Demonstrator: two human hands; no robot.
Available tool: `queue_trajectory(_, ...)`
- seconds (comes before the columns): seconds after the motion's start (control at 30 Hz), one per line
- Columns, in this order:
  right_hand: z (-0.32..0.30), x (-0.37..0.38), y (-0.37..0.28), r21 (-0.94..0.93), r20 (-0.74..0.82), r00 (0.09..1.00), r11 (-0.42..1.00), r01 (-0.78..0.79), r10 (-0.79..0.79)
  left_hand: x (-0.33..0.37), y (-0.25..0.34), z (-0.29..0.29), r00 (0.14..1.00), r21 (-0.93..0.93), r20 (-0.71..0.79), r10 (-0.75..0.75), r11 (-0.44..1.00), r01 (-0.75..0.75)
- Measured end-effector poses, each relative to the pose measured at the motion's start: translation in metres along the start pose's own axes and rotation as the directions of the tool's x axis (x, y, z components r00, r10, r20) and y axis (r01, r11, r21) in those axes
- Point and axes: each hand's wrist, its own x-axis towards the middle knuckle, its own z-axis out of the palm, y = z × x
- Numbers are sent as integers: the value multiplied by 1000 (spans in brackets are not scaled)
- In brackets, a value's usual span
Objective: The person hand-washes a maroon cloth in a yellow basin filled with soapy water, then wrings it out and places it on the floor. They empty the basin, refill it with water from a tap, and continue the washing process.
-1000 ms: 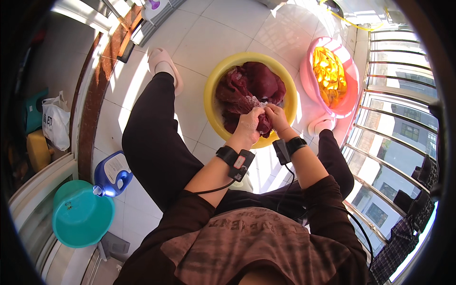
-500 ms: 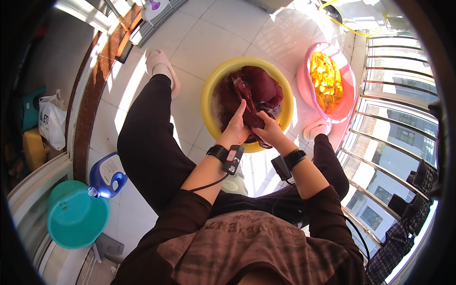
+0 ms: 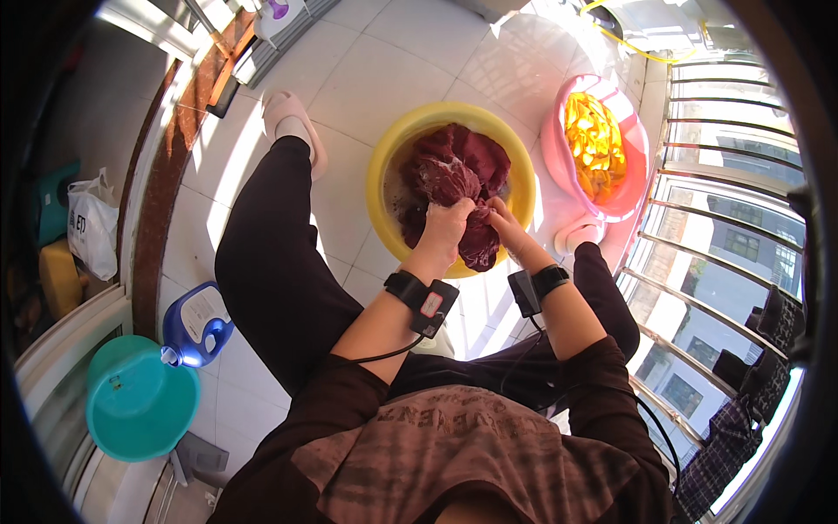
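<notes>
Dark red wet cloth [image 3: 471, 153] lies bunched in a yellow basin [image 3: 381, 148] on the floor between my legs; its exact kind I cannot make out. My left hand [image 3: 447, 229] is closed round a gathered part of the cloth, over the basin's near side. Just to its right, my right hand [image 3: 511, 231] grips the same cloth, fingers curled inward. A fold of cloth hangs between and below the two hands, near the basin's near rim. Some suds show on the cloth and on the water at the basin's left side.
A pink basin [image 3: 552, 131] with orange-yellow cloth [image 3: 595, 144] stands to the right, beside a barred window [image 3: 733, 205]. At the left are a blue detergent bottle [image 3: 199, 325] and a teal basin [image 3: 144, 428]. A white plastic bag [image 3: 93, 223] sits beyond the door frame.
Both hands have turned from holding the cloth with fingers extended to closed grips. The cloth between them is now bunched, with a foamy part lifted up and a fold hanging toward me.
</notes>
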Motion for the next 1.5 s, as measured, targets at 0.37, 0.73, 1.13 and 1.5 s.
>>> queue_trajectory(0.37,25,31,-5,-25,-141,937,946,-324,318,-7,-33,-17,993,740,-76,-92,663,118)
queue_trajectory(0.73,28,-59,-68,-422,262,932,838,345,-251,0,28,-7,861,-198,294,-416,854,480)
queue_trajectory(1.13,-29,-17,-36,362,122,988,923,-132,94,-19,9,28,997,193,68,30,980,-43)
queue_trajectory(1.5,36,12,8,-140,-147,989,990,-30,9,1,-7,-28,915,-235,-122,-384,907,349)
